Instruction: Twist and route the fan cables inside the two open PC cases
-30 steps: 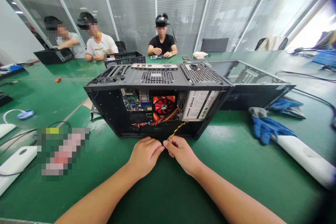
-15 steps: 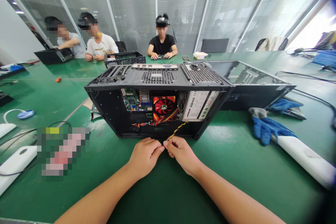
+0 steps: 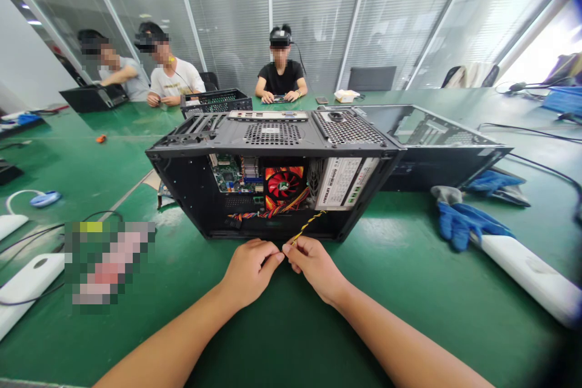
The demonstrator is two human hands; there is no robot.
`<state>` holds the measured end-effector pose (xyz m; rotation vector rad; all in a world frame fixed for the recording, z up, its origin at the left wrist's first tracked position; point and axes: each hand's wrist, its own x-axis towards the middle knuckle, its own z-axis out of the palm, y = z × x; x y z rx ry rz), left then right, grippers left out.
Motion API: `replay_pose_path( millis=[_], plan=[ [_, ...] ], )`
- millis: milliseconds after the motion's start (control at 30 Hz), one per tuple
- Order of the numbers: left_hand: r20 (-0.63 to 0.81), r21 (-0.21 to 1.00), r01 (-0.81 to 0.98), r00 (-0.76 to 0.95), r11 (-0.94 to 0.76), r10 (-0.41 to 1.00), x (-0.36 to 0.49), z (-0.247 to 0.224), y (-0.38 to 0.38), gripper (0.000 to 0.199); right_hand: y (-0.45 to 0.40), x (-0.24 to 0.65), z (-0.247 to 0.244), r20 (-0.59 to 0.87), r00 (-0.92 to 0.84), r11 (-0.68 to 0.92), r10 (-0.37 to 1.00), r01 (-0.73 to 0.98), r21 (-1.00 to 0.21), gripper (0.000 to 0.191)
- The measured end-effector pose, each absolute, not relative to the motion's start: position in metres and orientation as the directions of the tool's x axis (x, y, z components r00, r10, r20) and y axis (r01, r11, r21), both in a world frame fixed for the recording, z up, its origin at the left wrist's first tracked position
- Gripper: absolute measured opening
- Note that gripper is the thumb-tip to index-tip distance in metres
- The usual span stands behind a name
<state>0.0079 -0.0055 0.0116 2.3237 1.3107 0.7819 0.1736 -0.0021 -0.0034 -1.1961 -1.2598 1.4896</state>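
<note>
A black computer case [image 3: 273, 133] lies on the green table with its open side facing me. Inside are a red cooling fan [image 3: 285, 187], a circuit board [image 3: 228, 173] and a labelled power supply [image 3: 348, 183]. From near the power supply a twisted yellow-and-black cable [image 3: 309, 222] runs out to my hands. My right hand [image 3: 313, 260] is closed, pinching this cable. My left hand [image 3: 254, 264] is also closed, thumb against fingers, touching or nearly touching the right fingertips; what it pinches is hidden.
Blue gloves [image 3: 459, 221] and a white power strip [image 3: 530, 276] lie at the right. Another case [image 3: 448, 163] stands behind them. A second power strip [image 3: 31, 285] with black cables is at the left. Three people sit across the table.
</note>
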Motion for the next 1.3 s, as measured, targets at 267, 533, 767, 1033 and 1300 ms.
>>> replay_pose_path(
  millis=[267,533,767,1033,1300],
  plan=[
    [0.331,0.534,0.664,0.406,-0.524,0.852,0.008,0.009,-0.006,0.017,-0.001,0.174,-0.009,-0.149,-0.186,-0.145,0.971,0.036,-0.989,0.038],
    [0.427,0.454,0.669,0.416,-0.589,0.803,0.006,0.004,-0.008,0.003,0.000,0.174,-0.018,-0.124,-0.181,-0.116,0.976,0.053,-0.992,0.038],
    [0.565,0.386,0.646,0.399,-0.658,0.723,0.005,0.000,-0.009,0.008,-0.001,0.173,-0.012,-0.134,-0.184,-0.129,0.974,0.038,-0.991,0.039],
    [0.537,0.334,0.665,0.448,-0.668,0.714,0.007,0.005,-0.008,0.014,-0.001,0.174,-0.010,-0.124,-0.177,-0.118,0.976,0.046,-0.992,0.039],
    [0.445,0.296,0.738,0.455,-0.607,0.771,0.007,0.006,-0.008,0.021,-0.001,0.173,-0.011,-0.130,-0.179,-0.128,0.975,0.023,-0.992,0.037]
  ],
)
